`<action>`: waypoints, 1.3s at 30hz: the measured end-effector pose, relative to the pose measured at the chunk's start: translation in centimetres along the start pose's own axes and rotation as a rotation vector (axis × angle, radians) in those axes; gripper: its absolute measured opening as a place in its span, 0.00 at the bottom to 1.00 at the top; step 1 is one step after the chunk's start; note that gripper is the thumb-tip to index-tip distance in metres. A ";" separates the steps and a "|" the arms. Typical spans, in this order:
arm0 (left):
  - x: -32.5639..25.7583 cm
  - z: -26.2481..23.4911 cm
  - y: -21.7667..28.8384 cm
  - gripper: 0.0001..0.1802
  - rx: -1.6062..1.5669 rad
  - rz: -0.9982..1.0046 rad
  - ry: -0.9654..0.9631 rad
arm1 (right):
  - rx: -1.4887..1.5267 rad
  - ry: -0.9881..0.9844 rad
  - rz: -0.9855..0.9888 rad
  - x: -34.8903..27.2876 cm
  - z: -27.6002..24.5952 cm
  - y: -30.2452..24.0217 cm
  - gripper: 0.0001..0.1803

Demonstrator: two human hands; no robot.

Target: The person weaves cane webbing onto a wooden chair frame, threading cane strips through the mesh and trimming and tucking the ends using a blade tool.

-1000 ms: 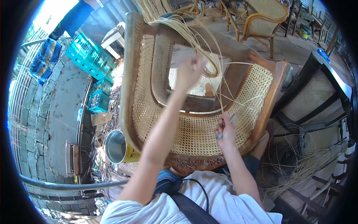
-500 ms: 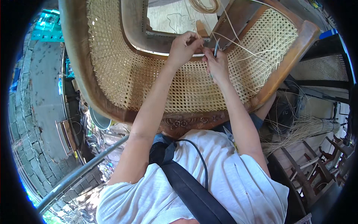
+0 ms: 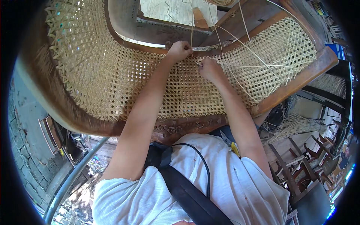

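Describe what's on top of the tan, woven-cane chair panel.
Thin, pale cane strands cross the panel at right; the bare left hand and right hand are at its upper edge. What hands and forearms cover is hidden.

Bare hands (image 3: 210, 70): two. Brown wooden chair frame (image 3: 300, 83): one. Woven tan cane panel (image 3: 187, 86) within its edges: one. Yellow-handled metal snips (image 3: 234, 149): one.
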State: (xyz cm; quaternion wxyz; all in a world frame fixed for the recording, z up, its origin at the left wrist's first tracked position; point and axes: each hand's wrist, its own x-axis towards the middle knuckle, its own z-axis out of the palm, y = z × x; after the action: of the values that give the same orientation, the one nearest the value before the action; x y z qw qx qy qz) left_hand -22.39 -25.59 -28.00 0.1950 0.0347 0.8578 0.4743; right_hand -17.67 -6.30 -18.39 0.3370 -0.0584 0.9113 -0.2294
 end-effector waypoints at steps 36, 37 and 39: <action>0.8 -0.4 0.5 0.19 0.305 0.020 -0.113 | 0.133 0.122 0.144 3.1 2.5 -0.4 0.16; 0.7 -0.4 0.3 0.19 0.319 0.030 -0.119 | 0.103 0.216 0.127 3.4 2.8 -0.8 0.13; 0.6 -0.1 0.0 0.22 0.291 0.039 -0.082 | 0.182 0.278 0.095 3.5 2.9 -0.5 0.12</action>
State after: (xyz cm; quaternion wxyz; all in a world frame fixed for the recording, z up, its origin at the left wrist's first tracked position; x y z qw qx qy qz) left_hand -22.96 -25.50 -28.15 0.2137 0.0984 0.9079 0.3469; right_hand -18.47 -8.76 -22.13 0.2223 0.0479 0.9262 -0.3008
